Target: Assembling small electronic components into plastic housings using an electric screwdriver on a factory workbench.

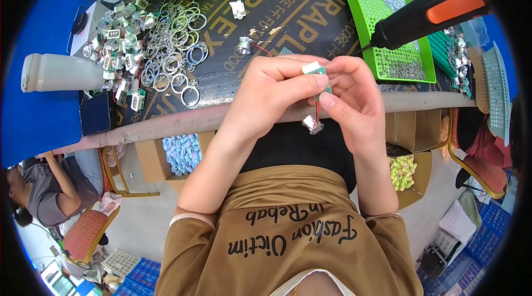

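Note:
Between both hands is a small green circuit board [318, 72] with a white block at its upper end. My left hand [269, 83] pinches it, thumb across its face. My right hand [357, 99] has its fingers curled round the other side, the thumb against the board's lower end. Red wire [317, 109] runs down from it to a small silver lamp cup [312, 125], hanging between my hands. Beyond the left hand, another silver lamp cup [244, 45] lies on the table, its red wire leading toward a green piece [285, 51] partly hidden behind my fingers.
Left on the table are metal key rings [177, 47], wired circuit boards [119, 58] and a whitish bottle [61, 73]. At right, a black-and-orange electric screwdriver [429, 11] reaches over a green tray [370, 69] of small screws. Boxes hold blue pieces [182, 153] and yellow-green pieces [401, 172] below. A person [50, 191] sits left.

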Available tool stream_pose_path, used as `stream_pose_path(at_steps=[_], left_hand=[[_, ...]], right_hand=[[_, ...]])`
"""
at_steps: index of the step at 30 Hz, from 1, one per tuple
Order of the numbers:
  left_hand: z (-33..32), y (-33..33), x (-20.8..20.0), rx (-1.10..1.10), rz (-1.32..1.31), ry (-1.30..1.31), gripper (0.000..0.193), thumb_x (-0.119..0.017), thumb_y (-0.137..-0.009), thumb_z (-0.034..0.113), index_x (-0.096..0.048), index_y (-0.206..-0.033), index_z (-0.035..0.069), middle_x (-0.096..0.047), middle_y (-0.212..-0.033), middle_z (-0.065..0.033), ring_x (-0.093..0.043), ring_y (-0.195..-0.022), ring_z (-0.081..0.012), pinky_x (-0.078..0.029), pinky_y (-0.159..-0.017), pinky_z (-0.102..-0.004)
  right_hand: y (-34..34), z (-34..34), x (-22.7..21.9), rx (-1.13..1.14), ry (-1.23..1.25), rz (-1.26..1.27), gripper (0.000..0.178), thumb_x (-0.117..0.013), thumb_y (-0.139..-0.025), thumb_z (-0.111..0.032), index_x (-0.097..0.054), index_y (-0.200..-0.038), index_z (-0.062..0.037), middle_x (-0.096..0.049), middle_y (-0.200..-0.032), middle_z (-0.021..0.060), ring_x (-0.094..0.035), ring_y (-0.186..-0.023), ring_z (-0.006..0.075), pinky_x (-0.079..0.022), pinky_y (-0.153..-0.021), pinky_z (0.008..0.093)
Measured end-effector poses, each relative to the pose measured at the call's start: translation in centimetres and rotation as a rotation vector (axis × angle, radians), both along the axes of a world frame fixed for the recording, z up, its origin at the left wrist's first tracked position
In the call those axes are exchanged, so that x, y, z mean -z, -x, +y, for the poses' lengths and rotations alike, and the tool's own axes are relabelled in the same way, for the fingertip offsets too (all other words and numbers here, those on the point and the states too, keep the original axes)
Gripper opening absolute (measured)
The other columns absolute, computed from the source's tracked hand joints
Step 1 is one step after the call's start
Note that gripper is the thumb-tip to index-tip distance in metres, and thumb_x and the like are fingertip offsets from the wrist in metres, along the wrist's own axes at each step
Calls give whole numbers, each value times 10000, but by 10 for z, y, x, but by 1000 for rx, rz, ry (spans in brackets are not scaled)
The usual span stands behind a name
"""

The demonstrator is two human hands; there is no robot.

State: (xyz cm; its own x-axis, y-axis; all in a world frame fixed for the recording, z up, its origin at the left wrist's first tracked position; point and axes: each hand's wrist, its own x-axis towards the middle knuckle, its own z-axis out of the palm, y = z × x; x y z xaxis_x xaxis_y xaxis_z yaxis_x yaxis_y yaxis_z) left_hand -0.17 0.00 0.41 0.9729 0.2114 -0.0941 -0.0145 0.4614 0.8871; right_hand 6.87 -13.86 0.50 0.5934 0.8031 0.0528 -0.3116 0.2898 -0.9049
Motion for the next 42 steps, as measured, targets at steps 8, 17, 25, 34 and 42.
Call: stream_pose_path(at_steps=[8,17,25,34,42], left_hand=[[-4,1,2,-57,3,-13,198,-623,-777,93,-630,-891,-69,-614,-740,-72,-565,-605,-78,-442,-495,-197],[0,1,-2,8,53,-17,219,-609,-775,69,-618,-933,-82,-615,-842,-88,-579,-740,-117,-463,-633,-238],[-2,0,-3,-15,18,4,179,-618,-766,94,-634,-857,-59,-604,-699,-52,-538,-578,-65,-413,-478,-193],[-2,1,-4,-8,53,-110,251,-609,-752,61,-593,-946,-97,-619,-813,-97,-572,-705,-124,-449,-613,-232],[-4,0,1,-39,-11,-71,162,-609,-790,87,-644,-871,-49,-603,-711,-42,-533,-594,-59,-424,-500,-199]], right_hand=[[4,0,5,35,-23,-5,332,-575,-792,25,-420,-1085,1,-534,-994,68,-522,-923,119,-432,-790,245],[3,-1,6,45,-14,-14,323,-571,-792,32,-428,-1080,-4,-533,-991,63,-525,-918,114,-432,-790,239],[6,0,3,71,-21,0,313,-559,-800,38,-418,-1076,-4,-533,-953,72,-537,-854,109,-450,-731,228],[7,1,3,75,-32,22,309,-546,-811,31,-402,-1082,-5,-526,-942,82,-535,-815,97,-457,-679,218],[5,0,5,60,-44,-45,298,-551,-816,17,-422,-1084,-3,-544,-968,76,-532,-874,107,-450,-734,232]])
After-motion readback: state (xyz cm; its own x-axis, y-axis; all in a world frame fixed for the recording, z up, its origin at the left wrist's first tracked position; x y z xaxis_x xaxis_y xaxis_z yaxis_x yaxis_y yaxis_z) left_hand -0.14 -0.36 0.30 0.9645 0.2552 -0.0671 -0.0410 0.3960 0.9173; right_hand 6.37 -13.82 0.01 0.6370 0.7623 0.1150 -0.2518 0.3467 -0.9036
